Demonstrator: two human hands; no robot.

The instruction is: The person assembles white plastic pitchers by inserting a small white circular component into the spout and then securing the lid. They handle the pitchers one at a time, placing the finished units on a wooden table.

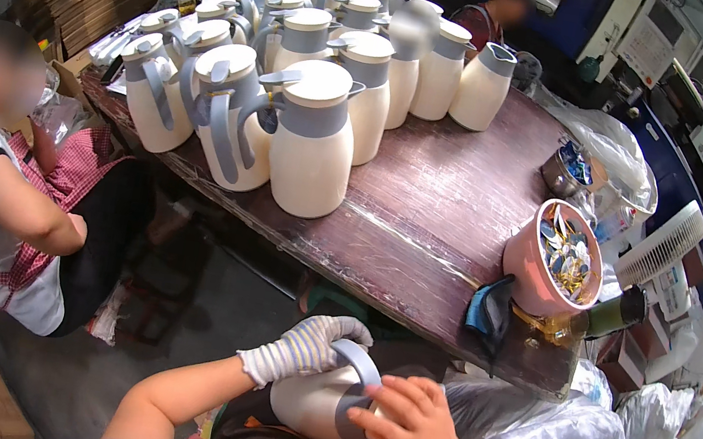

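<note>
A cream-white vacuum jug with a grey collar and handle lies tilted across my lap, its top toward the right. My left hand, in a striped knit glove, is closed at the jug's grey handle. My bare right hand is cupped over the collar and top end, fingers bent against it. That hand hides the jug's mouth, so I cannot tell whether a lid is on. Several similar jugs stand upright on the table ahead, most with lids and grey levers.
The dark red wooden table holds a pink bucket of small parts and a metal bowl. A plastic-lined container of white pieces stands at my right. One person sits at left, another beyond the table.
</note>
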